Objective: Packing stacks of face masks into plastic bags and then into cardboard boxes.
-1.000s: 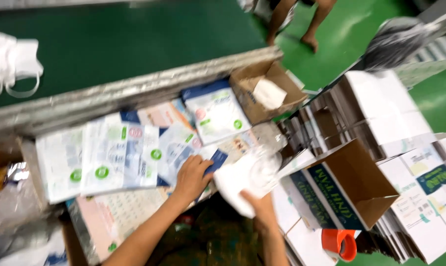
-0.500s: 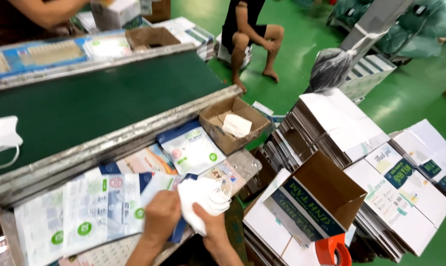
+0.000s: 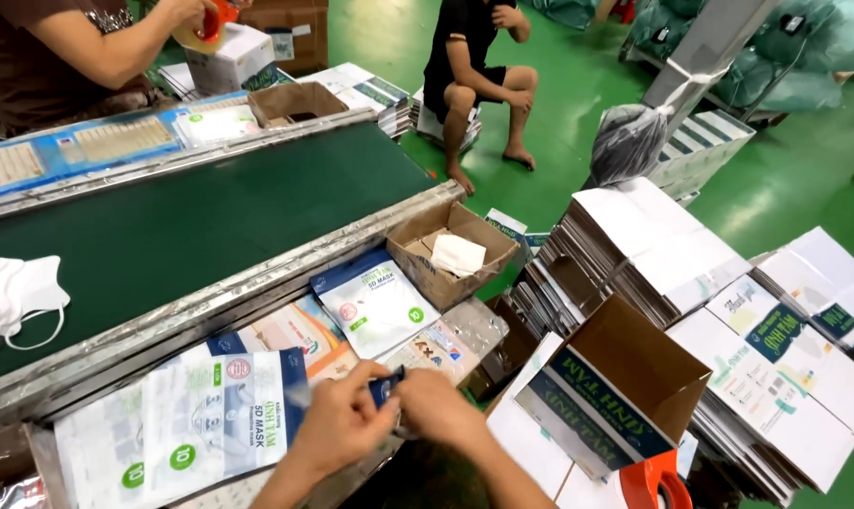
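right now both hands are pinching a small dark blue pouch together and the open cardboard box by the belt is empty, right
Not quite. The left hand and right hand do pinch the small dark blue pouch together, but the head view shows the open cardboard box by the green belt is not empty: it holds a folded white item.

Both forearms reach in from below; the left hand (image 3: 340,422) and right hand (image 3: 433,409) meet, fingers curled and pinched together.
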